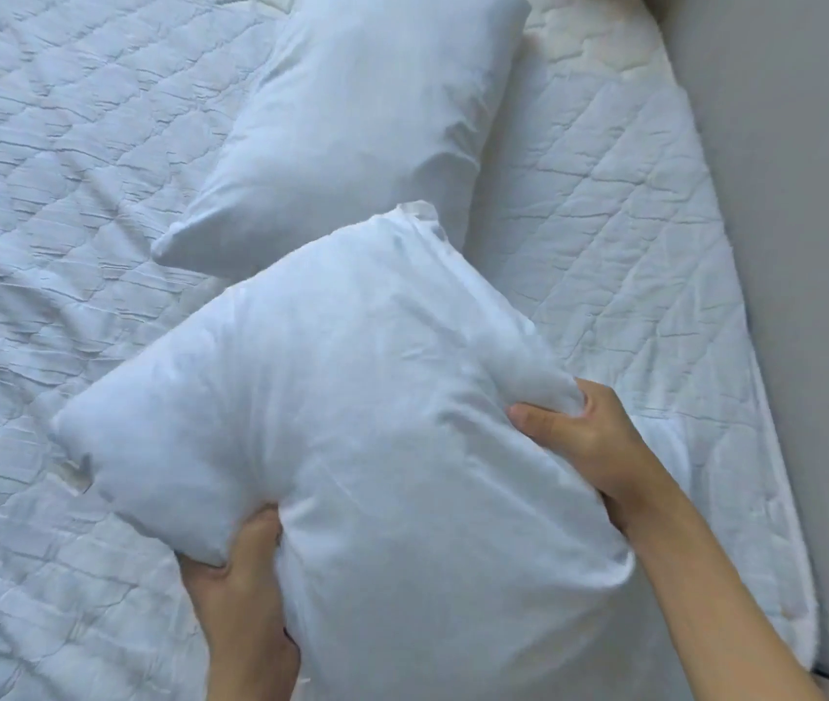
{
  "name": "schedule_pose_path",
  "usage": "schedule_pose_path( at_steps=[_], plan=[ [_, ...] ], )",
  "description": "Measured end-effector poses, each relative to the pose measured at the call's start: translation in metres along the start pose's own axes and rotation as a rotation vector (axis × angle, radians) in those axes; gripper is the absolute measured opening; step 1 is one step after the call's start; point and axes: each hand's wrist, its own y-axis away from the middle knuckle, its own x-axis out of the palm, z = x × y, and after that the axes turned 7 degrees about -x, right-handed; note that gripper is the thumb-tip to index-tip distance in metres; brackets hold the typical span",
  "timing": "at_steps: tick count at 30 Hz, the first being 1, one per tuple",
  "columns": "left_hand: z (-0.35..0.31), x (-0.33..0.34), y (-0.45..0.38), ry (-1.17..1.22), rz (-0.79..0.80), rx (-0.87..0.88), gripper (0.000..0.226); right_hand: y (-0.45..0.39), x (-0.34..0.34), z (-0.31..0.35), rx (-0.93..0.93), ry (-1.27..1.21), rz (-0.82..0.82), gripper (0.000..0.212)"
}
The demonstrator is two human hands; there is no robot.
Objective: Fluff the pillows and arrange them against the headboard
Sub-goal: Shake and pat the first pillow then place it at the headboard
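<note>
Near pillow: white, plump, being held over the quilted mattress cover, low-centre of the head view; long axis is running diagonally, from the near-right corner by the person's body up toward a far corner that is overlapping the far pillow.

Left hand: clamping the pillow's lower-left edge, fingers digging into the filling, w/ a dent showing there.

Right hand: pinching the right edge, thumb on top, fabric bunching in the grip.

Hands re each other: well apart, one on each long side, pillow lying between them.

Far pillow: lying flat on the bed beyond the held one, same diagonal slant, untouched.

Headboard: prob. the grey padded panel along the right; a strip of bare cover is sitting between it and both pillows.

Key relation: panel is lying to the person's right, so right hand is nearer to it; pillow's long axis is angling off it, not parallel.

Next move (judgement): squeezing in to plump, then swinging it right & turning it parallel to the panel.

Writing/brands: none readable; small tab at the far corner, too blurred to tell.
</note>
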Motion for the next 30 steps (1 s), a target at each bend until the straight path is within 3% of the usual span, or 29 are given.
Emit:
schedule_pose_path(
  at_steps=[4, 8, 10, 12, 15, 18, 21, 25, 27, 30],
  plan=[
    [-0.018, 0.077, 0.020, -0.097, 0.290, 0.137, 0.049, 0.029, -0.069, 0.018, -0.134, -0.160, -0.207, 0.026],
    [-0.025, 0.195, 0.022, -0.244, 0.644, 0.260, 0.044, -0.001, -0.138, 0.028, -0.328, -0.261, -0.422, 0.027],
    [-0.018, 0.250, 0.016, -0.333, 0.776, 0.290, 0.054, -0.041, -0.174, 0.020, -0.357, -0.242, -0.469, 0.029],
    [0.004, 0.282, 0.008, -0.467, 0.760, 0.264, 0.073, -0.079, -0.201, 0.001, -0.294, -0.152, -0.412, 0.043],
    [0.062, 0.265, -0.005, -0.659, 0.646, 0.198, 0.088, -0.100, -0.231, -0.060, -0.079, 0.151, -0.388, 0.069],
    [0.110, 0.208, -0.003, -0.749, 0.563, 0.179, 0.094, -0.085, -0.237, -0.132, 0.044, 0.401, -0.279, 0.058],
    [0.136, 0.169, -0.008, -0.742, 0.579, 0.118, 0.075, -0.066, -0.225, -0.166, 0.061, 0.324, -0.256, 0.045],
    [0.145, 0.160, 0.002, -0.712, 0.659, 0.049, 0.074, -0.034, -0.214, -0.171, 0.074, 0.179, -0.225, 0.048],
    [0.141, 0.166, 0.027, -0.666, 0.686, 0.051, 0.055, -0.003, -0.218, -0.171, 0.155, 0.112, -0.216, 0.023],
    [0.142, 0.162, 0.070, -0.619, 0.804, 0.052, 0.046, 0.056, -0.243, -0.158, 0.159, 0.055, -0.373, 0.016]
  ],
)
